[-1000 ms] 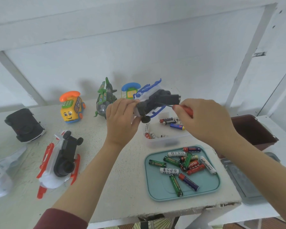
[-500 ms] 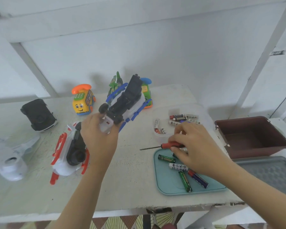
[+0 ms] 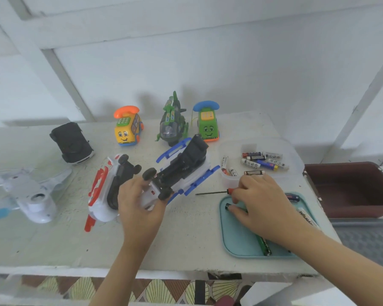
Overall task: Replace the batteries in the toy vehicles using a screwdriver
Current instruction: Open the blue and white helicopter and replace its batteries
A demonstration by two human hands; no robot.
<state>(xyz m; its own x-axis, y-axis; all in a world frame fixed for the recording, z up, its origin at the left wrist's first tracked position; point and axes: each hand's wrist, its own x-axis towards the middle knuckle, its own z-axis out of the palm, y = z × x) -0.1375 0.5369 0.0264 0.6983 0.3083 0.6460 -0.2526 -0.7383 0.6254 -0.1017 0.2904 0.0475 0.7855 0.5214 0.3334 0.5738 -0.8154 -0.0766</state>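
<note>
Well, on the head camera I see a crowded white table (image 3: 186, 239): a black car (image 3: 72, 142), a yellow phone car (image 3: 127, 129), a green helicopter (image 3: 173, 124) and a green phone car (image 3: 208, 125) stand along the back, a white toy plane (image 3: 29, 191) lies far left, and a red-and-white toy (image 3: 104, 195) lies belly-up just beside the left hand (image 3: 142, 208). A clear tub (image 3: 292, 160) of batteries (image 3: 261, 161) sits behind the teal tray (image 3: 234, 239), with a brown bin (image 3: 352, 188) to the right. The right forearm covers most of the tray. The left hand grips the blue-and-white toy vehicle (image 3: 184, 168) by its near end, underside up, wheels skyward, long axis running from near-left to far-right. The right hand (image 3: 263, 206) pinches the red handle of the screwdriver (image 3: 212, 192); its shaft lies level and points left at the toy, tip just short of it. 1 fingertip touches a dark battery (image 3: 227, 206) in the tray.
</note>
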